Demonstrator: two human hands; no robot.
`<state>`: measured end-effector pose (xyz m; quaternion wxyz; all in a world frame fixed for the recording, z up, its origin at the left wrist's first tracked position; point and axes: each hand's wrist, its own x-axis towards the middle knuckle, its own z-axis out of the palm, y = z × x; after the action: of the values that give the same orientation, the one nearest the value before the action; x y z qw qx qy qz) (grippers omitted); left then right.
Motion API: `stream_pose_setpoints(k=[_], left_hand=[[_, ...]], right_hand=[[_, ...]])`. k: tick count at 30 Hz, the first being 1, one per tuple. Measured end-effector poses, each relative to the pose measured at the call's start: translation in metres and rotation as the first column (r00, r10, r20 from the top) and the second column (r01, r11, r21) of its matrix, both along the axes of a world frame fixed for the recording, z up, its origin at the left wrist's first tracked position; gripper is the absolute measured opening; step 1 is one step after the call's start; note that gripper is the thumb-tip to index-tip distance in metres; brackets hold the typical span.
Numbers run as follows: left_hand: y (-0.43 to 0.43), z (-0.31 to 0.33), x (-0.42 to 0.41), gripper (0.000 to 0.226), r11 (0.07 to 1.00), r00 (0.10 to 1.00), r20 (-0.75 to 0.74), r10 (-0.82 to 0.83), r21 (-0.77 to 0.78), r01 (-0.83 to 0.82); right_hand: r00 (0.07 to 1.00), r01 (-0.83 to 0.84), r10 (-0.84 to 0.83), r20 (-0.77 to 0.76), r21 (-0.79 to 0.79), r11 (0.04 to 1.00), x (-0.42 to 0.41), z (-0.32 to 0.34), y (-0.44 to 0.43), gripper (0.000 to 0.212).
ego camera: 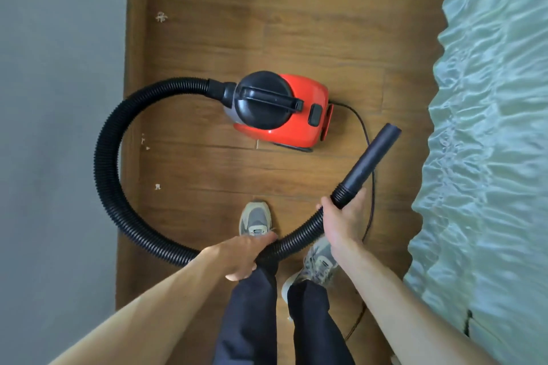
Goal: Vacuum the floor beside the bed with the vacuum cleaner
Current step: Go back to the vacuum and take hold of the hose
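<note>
One red vacuum cleaner [284, 109] sits on the floor [207, 38], one bed [489, 127] at 3 o'clock. Its one hose [108, 157] loops via 9 o'clock to two hands: left hand [240, 255] fingers wrap the hose at 6 o'clock, right hand [341, 222] grips the nozzle [370, 157] base at 5 o'clock

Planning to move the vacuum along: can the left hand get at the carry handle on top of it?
Probably, once the left hand releases the hose: the handle faces up, uncovered, though reaching likely needs a forward bend.
</note>
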<state>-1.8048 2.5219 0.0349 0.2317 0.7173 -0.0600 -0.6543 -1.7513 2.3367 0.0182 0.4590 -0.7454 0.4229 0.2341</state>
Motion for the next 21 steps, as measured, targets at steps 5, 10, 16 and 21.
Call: stream_pose_setpoints(k=[5,10,16,21], left_hand=[[0.014,0.022,-0.007,0.075,0.990,0.988,0.068,0.141,-0.006,-0.141],[0.029,0.024,-0.031,0.077,0.963,0.958,0.120,0.262,0.024,-0.267],[0.022,0.021,-0.069,0.066,0.848,0.851,0.297,0.433,0.186,-0.496],[0.003,0.026,-0.086,0.052,0.677,0.655,0.459,0.600,0.145,-0.722]], right_hand=[[0.943,-0.284,0.285,0.170,-0.031,0.958,0.019,0.047,0.042,0.043],[0.807,-0.584,0.564,0.177,0.086,0.807,0.017,0.073,0.073,0.052],[0.567,-0.820,0.800,0.199,0.237,0.522,0.017,0.082,0.088,0.070],[0.308,-0.930,0.918,0.249,0.284,0.235,0.040,0.088,0.083,0.070]])
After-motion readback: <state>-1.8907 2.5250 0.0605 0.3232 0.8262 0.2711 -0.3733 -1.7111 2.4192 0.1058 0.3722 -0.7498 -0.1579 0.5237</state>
